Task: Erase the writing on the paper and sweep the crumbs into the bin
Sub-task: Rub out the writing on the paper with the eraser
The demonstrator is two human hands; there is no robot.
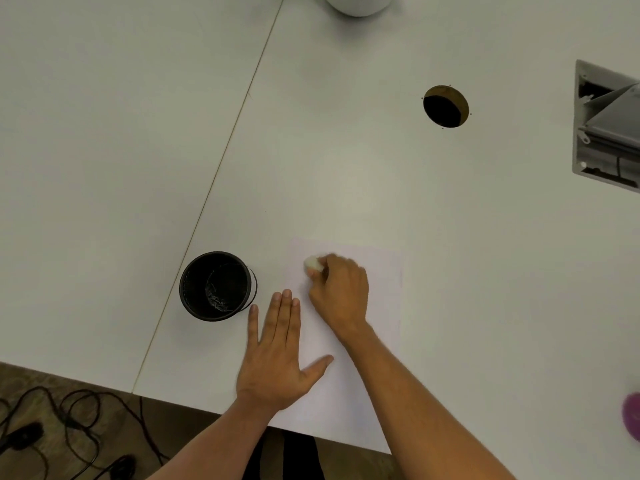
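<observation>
A pale sheet of paper (pixel 377 306) lies on the white table near its front edge. My right hand (pixel 341 294) grips a white eraser (pixel 312 264) and presses it onto the paper's upper left part; the eraser looks motion-blurred. My left hand (pixel 277 351) lies flat with fingers spread over the paper's left edge, its thumb on the sheet. A small black mesh bin (pixel 216 285) stands upright to the left of the paper, with some scraps at its bottom. No writing or crumbs are legible on the sheet.
A round cable hole (pixel 446 106) is cut in the table (pixel 346 168) at the back right. An open grey cable box (pixel 606 126) sits at the right edge. A white round object (pixel 358 3) is at the top. A purple object (pixel 632 414) shows at far right. Cables (pixel 69 417) lie on the floor below.
</observation>
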